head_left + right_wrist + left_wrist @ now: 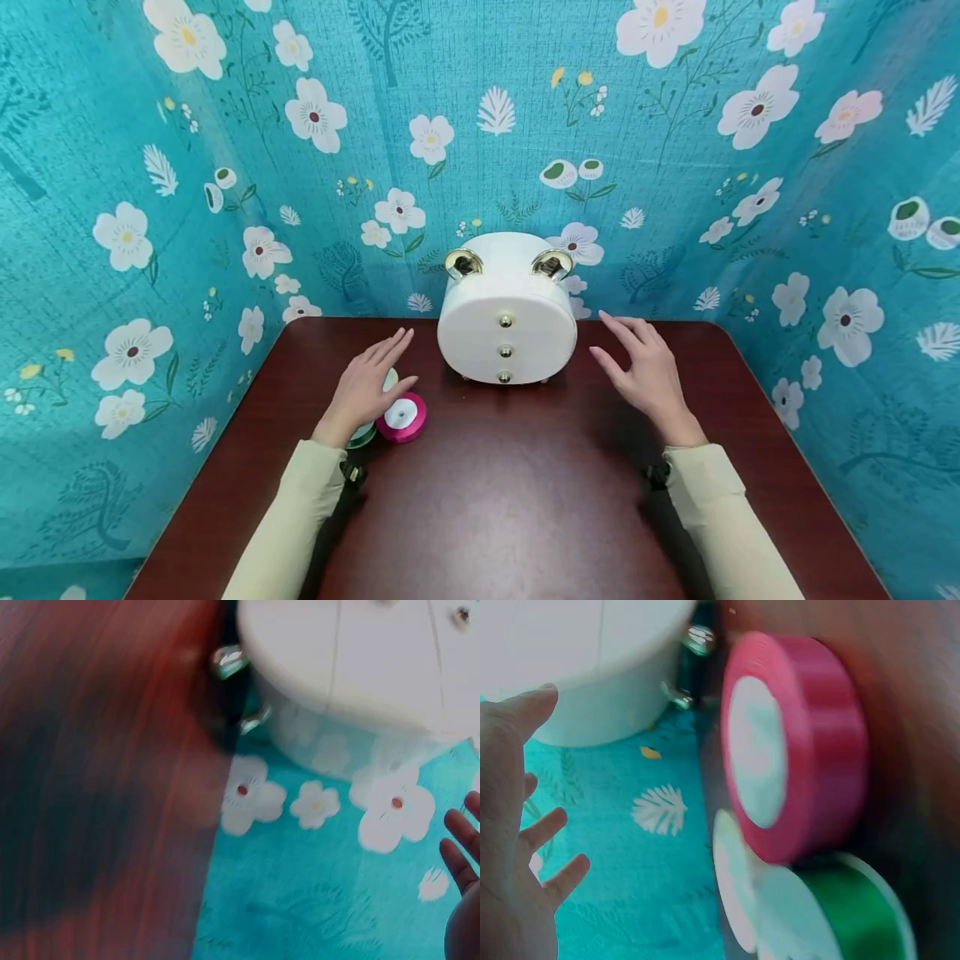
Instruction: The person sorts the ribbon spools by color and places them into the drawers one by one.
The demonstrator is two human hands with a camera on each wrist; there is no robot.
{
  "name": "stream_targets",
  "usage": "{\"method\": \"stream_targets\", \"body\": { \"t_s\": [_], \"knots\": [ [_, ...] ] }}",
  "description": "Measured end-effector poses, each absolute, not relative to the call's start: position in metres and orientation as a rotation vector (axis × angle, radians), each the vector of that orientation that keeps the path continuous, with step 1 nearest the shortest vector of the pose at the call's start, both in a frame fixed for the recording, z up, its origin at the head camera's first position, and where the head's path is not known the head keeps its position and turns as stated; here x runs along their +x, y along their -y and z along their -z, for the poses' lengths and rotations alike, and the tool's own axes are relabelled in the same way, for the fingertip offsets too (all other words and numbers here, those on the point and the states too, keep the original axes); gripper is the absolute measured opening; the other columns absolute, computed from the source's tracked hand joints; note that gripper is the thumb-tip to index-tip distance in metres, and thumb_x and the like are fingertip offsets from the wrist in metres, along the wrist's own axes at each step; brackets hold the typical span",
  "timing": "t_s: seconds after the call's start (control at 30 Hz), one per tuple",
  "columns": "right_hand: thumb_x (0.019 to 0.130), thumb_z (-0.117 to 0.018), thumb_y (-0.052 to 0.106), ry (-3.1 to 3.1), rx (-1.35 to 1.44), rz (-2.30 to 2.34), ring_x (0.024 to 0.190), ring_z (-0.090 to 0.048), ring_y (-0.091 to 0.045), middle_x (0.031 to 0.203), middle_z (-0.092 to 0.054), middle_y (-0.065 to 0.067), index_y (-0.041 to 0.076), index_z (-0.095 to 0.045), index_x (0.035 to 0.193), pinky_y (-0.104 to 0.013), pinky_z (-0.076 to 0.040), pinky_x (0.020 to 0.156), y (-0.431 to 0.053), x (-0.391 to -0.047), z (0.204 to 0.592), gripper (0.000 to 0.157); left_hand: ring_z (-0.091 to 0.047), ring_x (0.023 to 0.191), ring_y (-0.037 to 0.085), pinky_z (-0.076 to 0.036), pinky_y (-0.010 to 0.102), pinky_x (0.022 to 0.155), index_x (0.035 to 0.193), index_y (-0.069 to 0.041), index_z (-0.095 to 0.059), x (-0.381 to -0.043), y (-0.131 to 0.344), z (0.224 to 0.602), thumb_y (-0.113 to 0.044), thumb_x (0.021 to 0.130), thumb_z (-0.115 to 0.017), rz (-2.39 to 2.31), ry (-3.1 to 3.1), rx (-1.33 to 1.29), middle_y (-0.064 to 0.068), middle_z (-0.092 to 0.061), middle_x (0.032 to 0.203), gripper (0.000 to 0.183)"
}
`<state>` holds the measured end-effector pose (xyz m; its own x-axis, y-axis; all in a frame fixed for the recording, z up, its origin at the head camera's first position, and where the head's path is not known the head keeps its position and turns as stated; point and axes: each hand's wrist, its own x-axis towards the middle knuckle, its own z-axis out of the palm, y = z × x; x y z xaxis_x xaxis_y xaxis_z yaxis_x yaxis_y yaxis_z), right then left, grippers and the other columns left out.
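A white oval box (472, 340) with gold knobs down its front stands on the table near the back edge. My left hand (363, 387) hovers left of it with fingers extended, above several ribbon rolls. A pink ribbon roll (417, 421) shows beside the thumb, while a green ribbon roll (864, 911) and a pale roll (733, 881) are partly covered by the hand in the head view. To the right of the box, my right hand (651, 371) is held in the air, fingers spread and holding nothing.
Dark reddish-brown table (495, 508) with rounded back corners. A blue floral cloth (495, 167) hangs behind it and along both sides. Two gold rings (558, 257) stick up from the box's top, and small gold feet (229, 661) support it.
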<state>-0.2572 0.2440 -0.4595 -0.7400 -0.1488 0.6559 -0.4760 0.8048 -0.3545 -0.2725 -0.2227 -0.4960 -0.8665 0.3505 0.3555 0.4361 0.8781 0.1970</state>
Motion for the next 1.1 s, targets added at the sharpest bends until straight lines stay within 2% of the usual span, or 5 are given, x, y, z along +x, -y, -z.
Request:
{"method": "stream_targets", "body": {
  "t_s": [0.23, 0.43, 0.57, 0.87, 1.1],
  "knots": [
    [0.077, -0.082, 0.023, 2.173, 0.69, -0.75, 0.109, -0.055, -0.019, 0.118, -0.059, -0.005, 0.023, -0.058, 0.135, -0.039, -0.05, 0.086, -0.206, -0.261, 0.44, 0.063, -0.029, 0.14, 0.018, -0.037, 0.051, 0.107, 0.153, -0.039, -0.013, -0.289, 0.195, 0.478, -0.054, 0.087, -0.062, 0.585, 2.635, -0.689, -0.015, -0.019, 0.158, 0.084],
    [0.077, -0.082, 0.022, 2.12, 0.784, -0.823, 0.098, -0.056, -0.018, 0.116, -0.059, -0.005, 0.019, -0.061, 0.131, -0.026, -0.048, 0.069, -0.181, -0.264, 0.434, 0.058, -0.032, 0.139, 0.016, -0.037, 0.046, 0.108, 0.153, -0.031, -0.021, -0.295, 0.175, 0.468, -0.041, 0.085, -0.071, 0.685, 2.53, -0.759, -0.01, -0.026, 0.157, 0.085],
    [0.078, -0.081, 0.022, 2.103, 0.828, -0.874, 0.091, -0.056, -0.016, 0.116, -0.06, -0.003, 0.017, -0.063, 0.129, -0.021, -0.043, 0.066, -0.169, -0.267, 0.433, 0.054, -0.033, 0.138, 0.016, -0.037, 0.046, 0.108, 0.153, -0.033, -0.019, -0.297, 0.165, 0.466, -0.039, 0.085, -0.071, 0.704, 2.502, -0.794, -0.01, -0.025, 0.156, 0.086],
    [0.08, -0.079, 0.023, 2.093, 0.87, -0.905, 0.086, -0.06, -0.015, 0.111, -0.062, 0.0, 0.015, -0.064, 0.126, -0.028, -0.048, 0.064, -0.15, -0.276, 0.434, 0.049, -0.028, 0.141, 0.015, -0.038, 0.044, 0.108, 0.153, -0.033, -0.019, -0.306, 0.153, 0.463, -0.038, 0.084, -0.073, 0.814, 2.465, -0.818, -0.01, -0.025, 0.156, 0.088],
    [0.08, -0.078, 0.024, 2.086, 0.897, -0.88, 0.087, -0.06, -0.012, 0.106, -0.063, -0.001, 0.015, -0.065, 0.124, -0.028, -0.053, 0.071, -0.138, -0.281, 0.433, 0.047, -0.034, 0.137, 0.013, -0.048, 0.03, 0.098, 0.153, -0.033, -0.02, -0.314, 0.15, 0.465, -0.033, 0.082, -0.076, 0.906, 2.434, -0.84, -0.009, -0.024, 0.156, 0.091]
  ]
}}
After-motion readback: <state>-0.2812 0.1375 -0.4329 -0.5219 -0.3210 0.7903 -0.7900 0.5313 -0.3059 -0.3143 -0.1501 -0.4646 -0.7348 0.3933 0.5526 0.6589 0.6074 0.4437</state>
